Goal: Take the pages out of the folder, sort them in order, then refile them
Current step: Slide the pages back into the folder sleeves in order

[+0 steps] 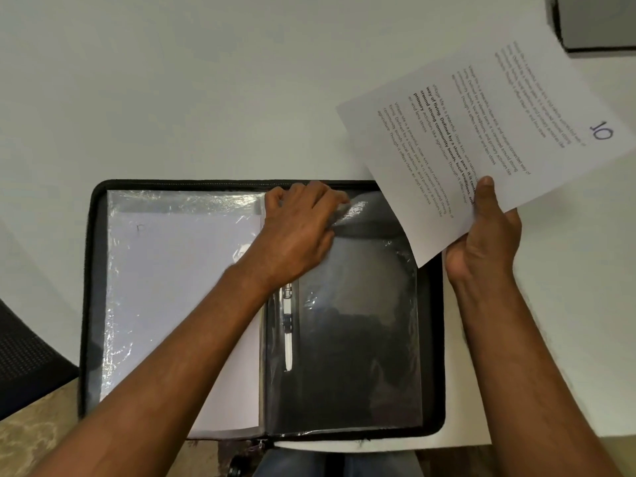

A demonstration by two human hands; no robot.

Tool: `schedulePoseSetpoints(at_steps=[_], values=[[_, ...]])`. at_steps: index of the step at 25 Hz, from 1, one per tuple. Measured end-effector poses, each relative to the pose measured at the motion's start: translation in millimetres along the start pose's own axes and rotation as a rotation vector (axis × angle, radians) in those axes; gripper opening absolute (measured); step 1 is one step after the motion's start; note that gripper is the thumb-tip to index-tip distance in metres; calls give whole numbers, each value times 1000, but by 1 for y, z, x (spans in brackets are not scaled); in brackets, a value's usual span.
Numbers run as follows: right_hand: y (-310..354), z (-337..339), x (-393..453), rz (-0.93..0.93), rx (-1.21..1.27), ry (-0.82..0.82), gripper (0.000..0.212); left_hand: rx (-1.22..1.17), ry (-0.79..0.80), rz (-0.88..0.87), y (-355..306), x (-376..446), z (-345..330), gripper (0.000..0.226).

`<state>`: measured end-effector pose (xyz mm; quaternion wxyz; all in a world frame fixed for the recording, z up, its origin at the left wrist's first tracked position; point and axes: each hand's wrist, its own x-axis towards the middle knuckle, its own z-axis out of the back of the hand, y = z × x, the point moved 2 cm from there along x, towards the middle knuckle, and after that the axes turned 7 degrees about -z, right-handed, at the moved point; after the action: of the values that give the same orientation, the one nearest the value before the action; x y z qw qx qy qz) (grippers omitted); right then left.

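A black zip folder (90, 304) lies open on the white table, near the front edge. Its left half holds clear sleeves with white pages (179, 287) in them. The right half shows an empty clear sleeve (361, 321) over the dark cover. My left hand (299, 228) reaches across the spine and pinches the top edge of that empty sleeve. My right hand (481, 235) grips the lower edge of a printed page (481, 132) marked 10 in handwriting, held above the table to the right of the folder.
The white table (206, 80) stretches beyond the folder. A grey box (599, 22) sits at the far right corner. A dark chair (24, 356) stands at the left. A pen (287, 325) lies in the folder's spine. The table's front edge is close to my lap.
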<state>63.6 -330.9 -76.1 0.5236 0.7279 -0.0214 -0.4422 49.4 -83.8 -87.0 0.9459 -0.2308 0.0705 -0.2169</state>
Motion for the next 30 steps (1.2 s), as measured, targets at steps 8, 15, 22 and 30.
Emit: schedulePoseSetpoints(at_steps=[8,15,22,30], values=[[-1,5,8,-18,22,-4,33,47,15,126,-1,13,1,81],[9,3,19,2,25,25,31,-62,3,154,-5,25,0,47],[19,-16,30,25,92,94,33,-133,-116,165,-15,5,9,15],[24,-51,43,40,106,178,32,-41,-119,199,-27,5,1,13]])
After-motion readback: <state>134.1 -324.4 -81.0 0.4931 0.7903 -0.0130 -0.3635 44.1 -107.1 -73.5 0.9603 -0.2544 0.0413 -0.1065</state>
